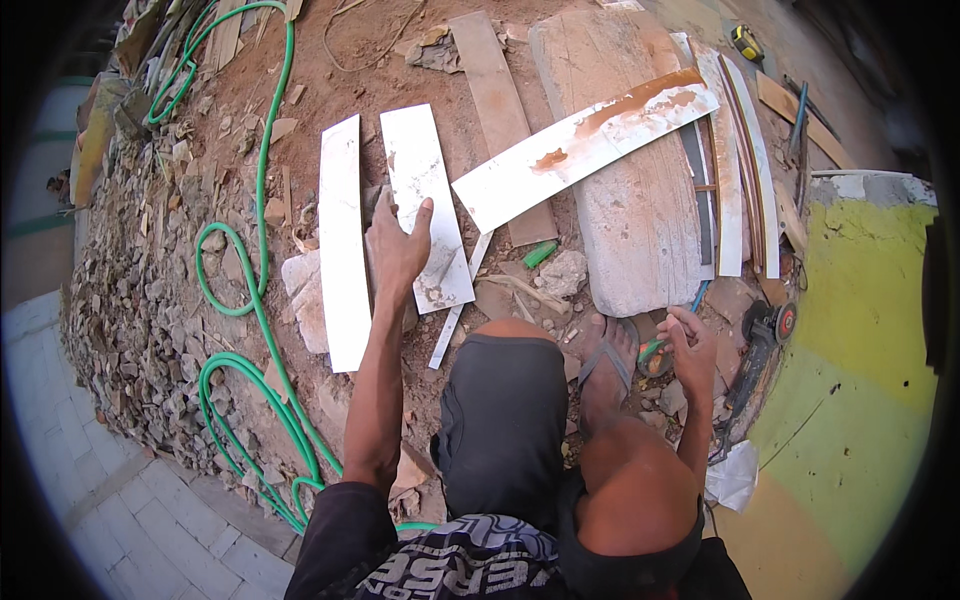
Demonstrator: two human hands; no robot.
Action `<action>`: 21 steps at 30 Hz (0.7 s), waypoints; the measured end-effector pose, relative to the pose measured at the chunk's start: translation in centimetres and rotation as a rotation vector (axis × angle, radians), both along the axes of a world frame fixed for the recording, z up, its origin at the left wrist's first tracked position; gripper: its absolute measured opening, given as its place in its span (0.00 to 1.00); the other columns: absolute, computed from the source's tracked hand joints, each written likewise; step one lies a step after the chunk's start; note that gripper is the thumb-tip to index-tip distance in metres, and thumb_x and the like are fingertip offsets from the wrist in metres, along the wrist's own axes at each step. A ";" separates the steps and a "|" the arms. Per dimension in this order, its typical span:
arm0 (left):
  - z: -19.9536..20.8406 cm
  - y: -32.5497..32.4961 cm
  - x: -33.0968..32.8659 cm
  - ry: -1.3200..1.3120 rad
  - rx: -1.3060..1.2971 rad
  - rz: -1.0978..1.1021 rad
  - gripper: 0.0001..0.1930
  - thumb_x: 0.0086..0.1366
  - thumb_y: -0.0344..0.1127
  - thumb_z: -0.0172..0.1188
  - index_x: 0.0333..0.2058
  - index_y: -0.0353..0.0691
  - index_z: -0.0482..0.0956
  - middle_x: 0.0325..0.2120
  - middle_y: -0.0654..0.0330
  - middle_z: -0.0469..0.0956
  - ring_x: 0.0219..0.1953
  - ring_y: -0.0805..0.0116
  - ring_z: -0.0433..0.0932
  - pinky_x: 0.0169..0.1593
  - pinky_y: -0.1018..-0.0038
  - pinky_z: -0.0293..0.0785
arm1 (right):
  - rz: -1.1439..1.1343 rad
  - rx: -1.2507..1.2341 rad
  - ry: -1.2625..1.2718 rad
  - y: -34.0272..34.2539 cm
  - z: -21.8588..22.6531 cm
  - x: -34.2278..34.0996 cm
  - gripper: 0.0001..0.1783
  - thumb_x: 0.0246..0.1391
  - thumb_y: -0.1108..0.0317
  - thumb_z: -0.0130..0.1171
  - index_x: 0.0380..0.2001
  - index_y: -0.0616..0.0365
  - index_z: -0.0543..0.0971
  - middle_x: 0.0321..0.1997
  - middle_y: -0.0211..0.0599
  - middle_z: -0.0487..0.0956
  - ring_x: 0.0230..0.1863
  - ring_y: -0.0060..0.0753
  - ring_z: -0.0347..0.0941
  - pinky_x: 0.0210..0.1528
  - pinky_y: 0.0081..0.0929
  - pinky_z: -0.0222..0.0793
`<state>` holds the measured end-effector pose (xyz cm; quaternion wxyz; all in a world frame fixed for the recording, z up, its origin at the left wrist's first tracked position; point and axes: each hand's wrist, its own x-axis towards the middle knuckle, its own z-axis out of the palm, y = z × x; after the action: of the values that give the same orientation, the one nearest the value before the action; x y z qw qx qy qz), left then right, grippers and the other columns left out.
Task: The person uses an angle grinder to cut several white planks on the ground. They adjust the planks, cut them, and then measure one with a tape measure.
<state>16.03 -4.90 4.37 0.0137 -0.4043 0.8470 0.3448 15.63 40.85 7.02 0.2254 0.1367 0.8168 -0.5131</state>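
Note:
My left hand (398, 245) is over two white strips, thumb and fingers apart and holding nothing. One narrow white strip (343, 245) lies left of it; a wider, dirt-marked white strip (425, 200) is under its thumb side. My right hand (690, 350) is curled beside my right foot, with a thin blue stick (700, 294) showing at its fingertips; the grip itself is partly hidden. A green and orange object (654, 356) lies partly hidden between that hand and the foot. A longer white strip with brown stains (590, 150) slants across a pale stone slab (640, 230).
An angle grinder (765, 345) lies at the right by a yellow-green surface (850, 330). More narrow strips (735, 170) lean beyond the slab, near a yellow tape measure (746, 43). A green hose (265, 180) loops over rubble (150, 330) at the left. A green piece (540, 254) lies mid-ground.

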 end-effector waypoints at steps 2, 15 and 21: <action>0.1 -5.0 1.1 -0.277 -0.401 0.007 0.55 0.62 0.68 0.62 0.71 0.28 0.54 0.68 0.31 0.59 0.70 0.32 0.58 0.68 0.38 0.56 | -0.008 -0.036 -0.003 -0.1 -0.2 0.1 0.18 0.68 0.65 0.59 0.54 0.67 0.79 0.39 0.38 0.85 0.36 0.22 0.80 0.36 0.19 0.74; -2.2 -19.9 4.7 -0.011 0.448 0.184 0.22 0.53 0.49 0.72 0.42 0.42 0.86 0.40 0.63 0.80 0.44 0.65 0.76 0.45 0.61 0.73 | -0.004 -0.098 0.035 0.3 0.0 -0.2 0.16 0.70 0.69 0.55 0.56 0.66 0.79 0.39 0.36 0.85 0.36 0.21 0.80 0.36 0.20 0.75; -1.6 -18.9 5.9 -0.054 0.075 0.104 0.39 0.50 0.50 0.76 0.56 0.31 0.74 0.51 0.49 0.78 0.53 0.59 0.75 0.52 0.62 0.71 | -0.015 -0.107 -0.030 -0.1 -0.6 -0.7 0.19 0.66 0.66 0.59 0.53 0.71 0.79 0.39 0.39 0.85 0.36 0.24 0.81 0.38 0.21 0.75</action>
<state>21.94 -23.83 2.78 0.0334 -0.4561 0.8107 0.3655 14.90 40.73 6.40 0.2410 0.1383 0.7838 -0.5554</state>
